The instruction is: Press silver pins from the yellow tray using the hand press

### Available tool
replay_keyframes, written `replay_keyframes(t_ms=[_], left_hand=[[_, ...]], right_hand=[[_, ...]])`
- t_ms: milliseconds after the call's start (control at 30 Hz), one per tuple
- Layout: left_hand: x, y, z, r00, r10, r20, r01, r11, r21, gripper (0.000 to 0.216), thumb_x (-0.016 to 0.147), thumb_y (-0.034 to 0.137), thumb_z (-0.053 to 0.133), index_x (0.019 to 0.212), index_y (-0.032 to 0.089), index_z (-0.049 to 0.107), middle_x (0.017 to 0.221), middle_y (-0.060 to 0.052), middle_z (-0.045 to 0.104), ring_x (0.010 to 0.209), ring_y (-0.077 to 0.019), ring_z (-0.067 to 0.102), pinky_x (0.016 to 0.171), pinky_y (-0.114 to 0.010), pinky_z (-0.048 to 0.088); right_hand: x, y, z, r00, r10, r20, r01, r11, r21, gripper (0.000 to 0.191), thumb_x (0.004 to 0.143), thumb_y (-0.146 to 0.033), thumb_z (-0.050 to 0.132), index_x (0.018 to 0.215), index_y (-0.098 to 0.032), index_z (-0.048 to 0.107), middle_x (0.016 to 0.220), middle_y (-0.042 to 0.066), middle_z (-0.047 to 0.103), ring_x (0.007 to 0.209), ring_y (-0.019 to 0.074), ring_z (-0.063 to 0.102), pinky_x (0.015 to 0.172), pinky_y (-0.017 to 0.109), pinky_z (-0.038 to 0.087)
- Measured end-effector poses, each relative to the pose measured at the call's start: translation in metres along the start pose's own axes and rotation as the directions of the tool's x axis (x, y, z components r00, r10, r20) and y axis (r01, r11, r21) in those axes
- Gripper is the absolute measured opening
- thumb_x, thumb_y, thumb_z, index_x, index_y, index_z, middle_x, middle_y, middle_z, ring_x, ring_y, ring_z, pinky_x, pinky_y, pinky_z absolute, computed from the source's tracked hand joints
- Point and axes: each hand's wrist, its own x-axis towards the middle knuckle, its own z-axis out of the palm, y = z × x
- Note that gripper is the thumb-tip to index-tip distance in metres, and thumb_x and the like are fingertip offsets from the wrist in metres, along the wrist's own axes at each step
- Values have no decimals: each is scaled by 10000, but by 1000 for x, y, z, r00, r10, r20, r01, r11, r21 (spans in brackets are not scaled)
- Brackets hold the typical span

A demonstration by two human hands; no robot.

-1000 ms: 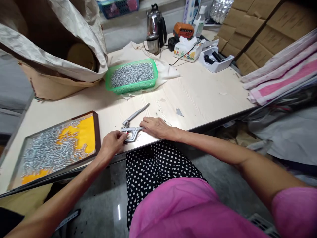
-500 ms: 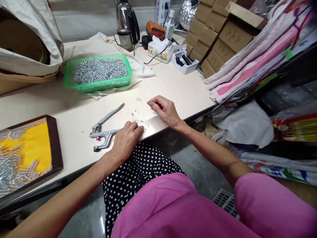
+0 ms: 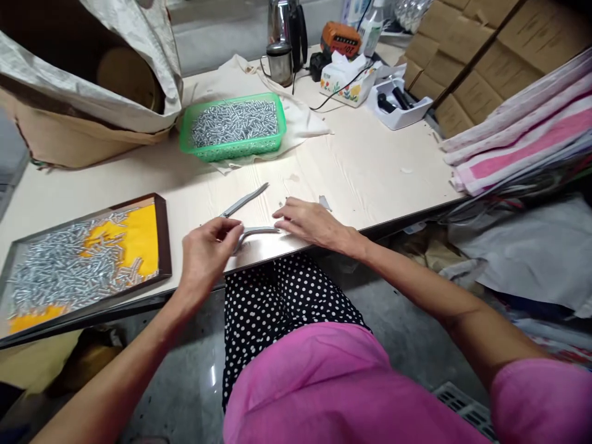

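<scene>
A pair of grey metal hand pliers (image 3: pixel 247 198), the kind with a spring and round dies for snaps, lies spread on the table. My left hand (image 3: pixel 208 253) covers its head, with thumb and forefinger brought together in a pinch; whatever sits between them is too small or hidden to make out. Beside the end of the lower handle is my right hand (image 3: pixel 317 225), palm down, its fingers loosely stretched and the thumb close to or touching the handle tip. A small grey flat piece (image 3: pixel 325 202) lies just beyond the right hand.
To the left stands a brown-rimmed tray (image 3: pixel 163 237) of small silver metal pieces on yellow lining. Behind, a green basket (image 3: pixel 235 150) holds more of them. A tissue box (image 3: pixel 345 83), white bin (image 3: pixel 411 116), steel mug (image 3: pixel 279 65) and cardboard boxes (image 3: pixel 467 46) line the back.
The view has swung left, so the table things sit farther right. My left hand has moved from the lower handle to the pliers' head; my right hand has come down toward the handle end.
</scene>
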Motion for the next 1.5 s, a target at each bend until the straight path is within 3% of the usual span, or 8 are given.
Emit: replay_keyframes(t_ms=[100, 233, 500, 833, 1067, 1233, 1500], left_hand=[[4, -24, -21, 943, -326, 63, 332, 929, -164, 297, 717, 452, 727, 794, 165, 735, 731, -36, 718, 605, -146, 583, 558, -257, 468], [8, -39, -30, 872, -468, 145, 490, 832, -259, 355, 546, 466, 810, 685, 155, 707, 634, -23, 663, 580, -135, 546, 542, -256, 444], [1, -45, -29, 850, -474, 229, 525, 788, -321, 489, 446, 555, 851, 665, 145, 699, 621, -29, 666, 603, -138, 562, 584, -259, 447], [4, -52, -26, 834, -494, 246, 549, 788, -279, 487, 443, 558, 844, 676, 152, 708, 617, -30, 669, 583, -137, 560, 568, -255, 435], [14, -49, -31, 765, -514, 389, 607, 777, -167, 371, 476, 454, 876, 587, 158, 681, 484, 7, 567, 484, -105, 455, 492, -236, 344], [16, -51, -36, 705, -505, 498, 648, 744, -162, 372, 449, 422, 901, 589, 150, 689, 503, 7, 567, 496, -98, 444, 510, -238, 348], [21, -57, -36, 675, -508, 536, 652, 750, -111, 394, 423, 444, 906, 525, 175, 636, 490, 0, 552, 479, -107, 432, 494, -245, 318]], right_hand=[[26, -18, 14, 978, -51, 203, 76, 990, -117, 302, 1013, -389, 520, 1167, -160, 641, 1161, 106, 621, 884, 181, 587, 697, 298, 404], [45, -25, 33, 961, -18, 276, 90, 963, -252, 251, 1034, -297, 425, 1122, -153, 612, 1164, 108, 627, 806, 181, 567, 626, 314, 335], [43, -32, 31, 960, -47, 276, 146, 925, -350, 284, 1038, -162, 319, 1132, -160, 586, 1137, 111, 640, 724, 159, 523, 557, 305, 209], [45, -35, 27, 951, -27, 307, 141, 924, -356, 283, 1037, -154, 311, 1136, -168, 576, 1142, 110, 627, 730, 159, 522, 575, 300, 239], [48, -26, 39, 953, -25, 301, 115, 951, -288, 242, 1033, -206, 346, 1093, -180, 578, 1102, 100, 639, 778, 187, 561, 598, 317, 289], [48, -24, 40, 950, -21, 310, 109, 957, -270, 239, 1033, -226, 353, 1093, -194, 582, 1130, 87, 645, 788, 191, 568, 578, 325, 268], [48, -25, 39, 951, -17, 308, 106, 956, -274, 249, 1034, -219, 342, 1101, -188, 579, 1147, 88, 639, 775, 178, 552, 564, 321, 231]])
